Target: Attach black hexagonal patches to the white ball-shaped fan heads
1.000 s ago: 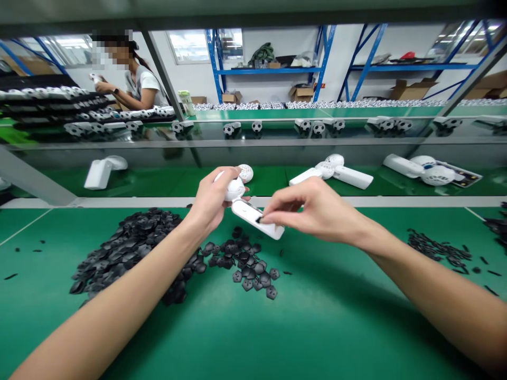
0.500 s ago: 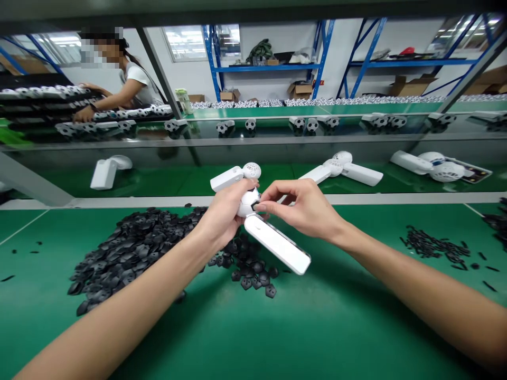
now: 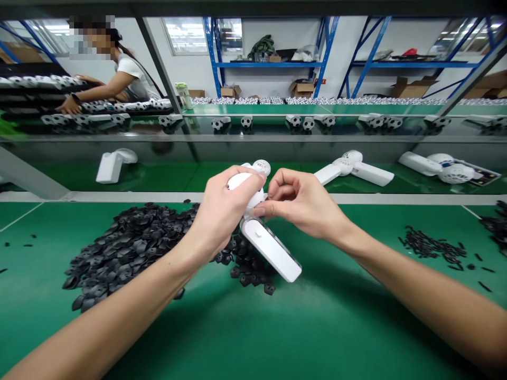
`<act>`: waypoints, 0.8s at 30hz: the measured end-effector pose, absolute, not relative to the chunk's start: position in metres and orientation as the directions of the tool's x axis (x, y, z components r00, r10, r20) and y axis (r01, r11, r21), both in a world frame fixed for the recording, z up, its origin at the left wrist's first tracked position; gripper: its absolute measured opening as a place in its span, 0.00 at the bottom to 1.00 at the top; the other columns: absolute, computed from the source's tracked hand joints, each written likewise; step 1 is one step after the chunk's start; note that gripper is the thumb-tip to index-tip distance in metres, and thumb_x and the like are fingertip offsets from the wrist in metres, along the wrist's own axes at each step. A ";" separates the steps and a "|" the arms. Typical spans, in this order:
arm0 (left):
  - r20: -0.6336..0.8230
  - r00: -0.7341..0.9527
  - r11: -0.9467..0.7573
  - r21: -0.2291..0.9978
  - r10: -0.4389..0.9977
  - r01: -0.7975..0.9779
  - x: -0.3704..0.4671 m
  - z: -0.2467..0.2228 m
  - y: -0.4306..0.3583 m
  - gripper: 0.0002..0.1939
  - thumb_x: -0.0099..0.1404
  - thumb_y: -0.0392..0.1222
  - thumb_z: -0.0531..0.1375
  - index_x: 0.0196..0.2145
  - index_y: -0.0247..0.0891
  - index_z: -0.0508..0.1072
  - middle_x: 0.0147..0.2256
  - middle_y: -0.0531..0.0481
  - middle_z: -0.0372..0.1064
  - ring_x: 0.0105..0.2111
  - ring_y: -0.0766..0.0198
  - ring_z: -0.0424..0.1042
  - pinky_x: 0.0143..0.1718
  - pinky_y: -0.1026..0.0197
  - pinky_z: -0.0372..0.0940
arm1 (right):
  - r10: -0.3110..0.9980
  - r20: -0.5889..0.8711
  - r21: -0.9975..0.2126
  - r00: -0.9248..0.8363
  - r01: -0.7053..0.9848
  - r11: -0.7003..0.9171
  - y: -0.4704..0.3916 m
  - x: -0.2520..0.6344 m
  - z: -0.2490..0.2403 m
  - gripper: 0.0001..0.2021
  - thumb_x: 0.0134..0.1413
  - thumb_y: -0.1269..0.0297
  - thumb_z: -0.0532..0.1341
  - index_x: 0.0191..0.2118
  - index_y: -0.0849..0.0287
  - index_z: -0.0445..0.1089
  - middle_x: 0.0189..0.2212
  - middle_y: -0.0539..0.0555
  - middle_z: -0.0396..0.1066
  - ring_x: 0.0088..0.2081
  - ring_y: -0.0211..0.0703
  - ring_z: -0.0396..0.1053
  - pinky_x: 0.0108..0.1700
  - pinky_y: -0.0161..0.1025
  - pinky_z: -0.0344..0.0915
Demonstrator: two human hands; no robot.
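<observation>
The left hand (image 3: 224, 203) is closed around the ball-shaped head of a white plastic device with a long flat handle (image 3: 273, 248); the right hand (image 3: 307, 203) has thumb and forefinger drawn narrow at the head's right side; whether they pinch a part I cannot tell. The device is held above the green worktop (image 3: 301, 338), its handle slanting from between the hands rightward and toward the wearer; the left thumb hides part of the head. Black pentagonal plastic pieces (image 3: 134, 243) are heaped on the left and partly under the handle; thin black strips (image 3: 431, 245) lie far right; similar white devices (image 3: 372, 173) lie beyond.
</observation>
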State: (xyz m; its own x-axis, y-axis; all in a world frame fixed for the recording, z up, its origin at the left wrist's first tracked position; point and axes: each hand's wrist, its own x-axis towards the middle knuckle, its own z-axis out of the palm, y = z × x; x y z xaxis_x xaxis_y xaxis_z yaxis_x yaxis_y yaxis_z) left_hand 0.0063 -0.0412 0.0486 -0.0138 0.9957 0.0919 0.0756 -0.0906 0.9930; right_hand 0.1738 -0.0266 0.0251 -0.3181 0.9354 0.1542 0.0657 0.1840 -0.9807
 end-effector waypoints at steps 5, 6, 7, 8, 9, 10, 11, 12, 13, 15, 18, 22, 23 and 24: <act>0.124 -0.018 -0.122 0.990 0.992 0.078 0.008 0.051 -0.042 0.06 0.56 0.42 0.68 0.29 0.36 0.78 0.28 0.50 0.69 0.25 0.66 0.63 0.22 0.64 0.54 | 0.918 0.172 -0.970 -0.358 0.099 0.221 -0.029 0.175 0.027 0.30 0.39 0.47 0.84 0.35 0.54 0.65 0.24 0.47 0.76 0.28 0.43 0.74 0.33 0.38 0.69; 0.116 -0.027 -0.114 0.992 0.993 0.057 0.009 0.051 -0.041 0.07 0.57 0.42 0.68 0.30 0.36 0.78 0.29 0.49 0.70 0.25 0.65 0.63 0.22 0.64 0.55 | 0.909 0.273 -0.937 -0.314 0.128 0.326 -0.030 0.175 0.025 0.30 0.43 0.45 0.82 0.35 0.53 0.64 0.26 0.47 0.76 0.28 0.42 0.73 0.33 0.38 0.68; 0.112 -0.037 -0.110 0.993 0.993 0.038 0.009 0.052 -0.041 0.08 0.59 0.43 0.69 0.30 0.36 0.78 0.30 0.49 0.70 0.26 0.65 0.64 0.23 0.64 0.55 | 0.886 0.380 -0.883 -0.267 0.179 0.433 -0.031 0.174 0.023 0.29 0.48 0.42 0.80 0.35 0.53 0.63 0.27 0.47 0.75 0.28 0.41 0.71 0.33 0.38 0.67; 0.112 -0.038 -0.111 0.994 0.993 0.022 0.009 0.053 -0.041 0.09 0.60 0.44 0.70 0.31 0.36 0.79 0.30 0.48 0.70 0.26 0.65 0.64 0.23 0.64 0.56 | 0.851 0.470 -0.818 -0.234 0.248 0.520 -0.032 0.173 0.021 0.28 0.53 0.40 0.77 0.35 0.52 0.62 0.28 0.47 0.74 0.29 0.40 0.70 0.33 0.38 0.66; 0.113 -0.030 -0.113 0.994 0.993 0.010 0.009 0.054 -0.041 0.10 0.61 0.46 0.70 0.31 0.36 0.79 0.31 0.48 0.71 0.27 0.64 0.65 0.23 0.64 0.56 | 0.814 0.538 -0.747 -0.218 0.325 0.580 -0.034 0.172 0.018 0.28 0.57 0.38 0.74 0.35 0.52 0.61 0.30 0.47 0.74 0.29 0.40 0.69 0.33 0.38 0.65; 0.114 -0.017 -0.114 0.994 0.993 0.003 0.009 0.054 -0.041 0.11 0.62 0.47 0.71 0.31 0.36 0.78 0.31 0.48 0.71 0.27 0.64 0.65 0.23 0.64 0.57 | 0.783 0.583 -0.678 -0.216 0.401 0.616 -0.035 0.171 0.016 0.26 0.61 0.37 0.71 0.36 0.52 0.62 0.30 0.48 0.74 0.29 0.40 0.69 0.32 0.38 0.63; 0.114 -0.005 -0.114 0.993 0.993 -0.004 0.008 0.055 -0.041 0.12 0.62 0.47 0.71 0.31 0.36 0.78 0.31 0.48 0.71 0.27 0.64 0.65 0.24 0.64 0.57 | 0.760 0.610 -0.616 -0.227 0.467 0.634 -0.036 0.170 0.014 0.25 0.64 0.36 0.69 0.37 0.52 0.62 0.31 0.49 0.74 0.29 0.41 0.69 0.32 0.38 0.61; 0.113 0.005 -0.112 0.994 0.994 -0.013 0.008 0.055 -0.042 0.12 0.63 0.48 0.71 0.31 0.36 0.78 0.31 0.48 0.70 0.27 0.65 0.65 0.24 0.64 0.58 | 0.743 0.625 -0.563 -0.241 0.520 0.642 -0.036 0.170 0.013 0.25 0.66 0.36 0.66 0.38 0.52 0.63 0.31 0.50 0.74 0.30 0.42 0.69 0.32 0.39 0.59; 0.110 0.015 -0.109 0.994 0.994 -0.023 0.008 0.054 -0.042 0.13 0.63 0.48 0.70 0.30 0.36 0.77 0.30 0.48 0.70 0.27 0.65 0.65 0.24 0.64 0.58 | 0.729 0.637 -0.519 -0.251 0.559 0.646 -0.037 0.169 0.012 0.24 0.68 0.36 0.65 0.38 0.52 0.63 0.31 0.50 0.74 0.30 0.42 0.69 0.32 0.39 0.58; 0.101 0.031 -0.099 0.994 0.994 -0.047 0.008 0.054 -0.043 0.13 0.63 0.47 0.70 0.29 0.36 0.75 0.29 0.49 0.67 0.27 0.65 0.64 0.24 0.64 0.58 | 0.699 0.666 -0.457 -0.263 0.597 0.660 -0.038 0.169 0.011 0.24 0.70 0.36 0.63 0.38 0.53 0.64 0.30 0.51 0.74 0.30 0.43 0.69 0.32 0.40 0.56; 0.076 0.062 -0.071 0.994 0.995 -0.081 0.008 0.052 -0.044 0.15 0.65 0.46 0.69 0.26 0.37 0.71 0.27 0.51 0.62 0.24 0.67 0.60 0.22 0.63 0.55 | 0.667 0.692 -0.417 -0.276 0.601 0.682 -0.039 0.170 0.013 0.22 0.73 0.38 0.61 0.38 0.54 0.65 0.31 0.51 0.73 0.31 0.42 0.69 0.33 0.40 0.56; 0.076 0.103 -0.068 0.994 0.992 -0.081 0.010 0.054 -0.049 0.15 0.67 0.46 0.67 0.27 0.37 0.70 0.28 0.51 0.61 0.24 0.68 0.58 0.21 0.64 0.54 | 0.691 0.652 -0.421 -0.312 0.608 0.673 -0.041 0.170 0.013 0.20 0.73 0.41 0.63 0.40 0.53 0.66 0.32 0.50 0.73 0.32 0.42 0.68 0.32 0.40 0.55; 0.082 0.108 -0.074 0.994 0.991 -0.078 0.011 0.056 -0.050 0.14 0.67 0.45 0.67 0.27 0.37 0.71 0.28 0.51 0.63 0.24 0.69 0.59 0.21 0.65 0.55 | 0.690 0.649 -0.425 -0.321 0.600 0.678 -0.041 0.170 0.013 0.20 0.72 0.41 0.64 0.39 0.53 0.67 0.31 0.50 0.72 0.31 0.42 0.68 0.32 0.40 0.55; 0.097 0.110 -0.089 0.993 0.989 -0.075 0.011 0.058 -0.051 0.13 0.67 0.45 0.67 0.28 0.36 0.73 0.29 0.51 0.64 0.24 0.69 0.60 0.22 0.65 0.57 | 0.684 0.656 -0.432 -0.319 0.584 0.687 -0.040 0.170 0.013 0.20 0.72 0.41 0.64 0.39 0.53 0.67 0.31 0.50 0.72 0.31 0.42 0.68 0.33 0.40 0.56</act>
